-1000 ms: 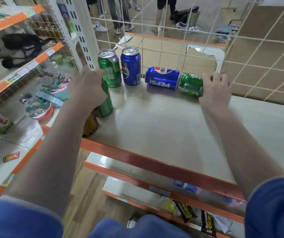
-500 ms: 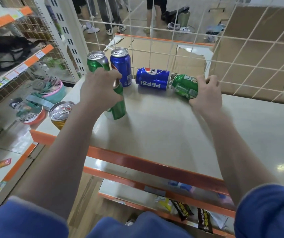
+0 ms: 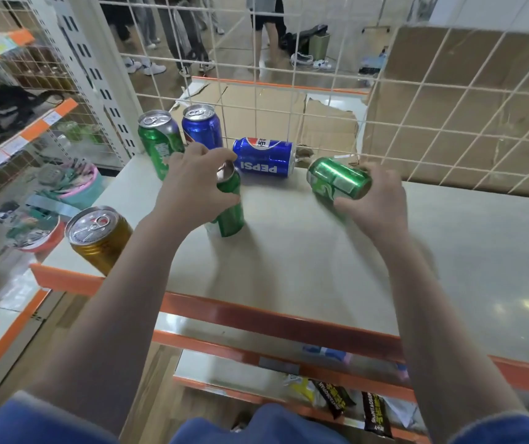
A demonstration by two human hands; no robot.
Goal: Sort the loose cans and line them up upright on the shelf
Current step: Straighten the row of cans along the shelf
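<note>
Now upright green can (image 3: 229,203) gripped in left hand (image 3: 192,190), tilted green can (image 3: 338,182) in right hand (image 3: 376,203).

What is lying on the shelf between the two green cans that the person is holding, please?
Between the left hand's green can and the right hand's green can, the head view shows bare shelf; the tipped Pepsi can lies just behind.

— What stands at the back left of the shelf (image 3: 320,267)?
— Two upright cans side by side: the corner can (image 3: 160,144), then the second can (image 3: 201,126) to its right.
— And lying down?
— The Pepsi can (image 3: 264,158), right of those, against the wire grid (image 3: 416,100).
— Near the front left edge?
— The ring-pull can (image 3: 96,237), upright.
</note>
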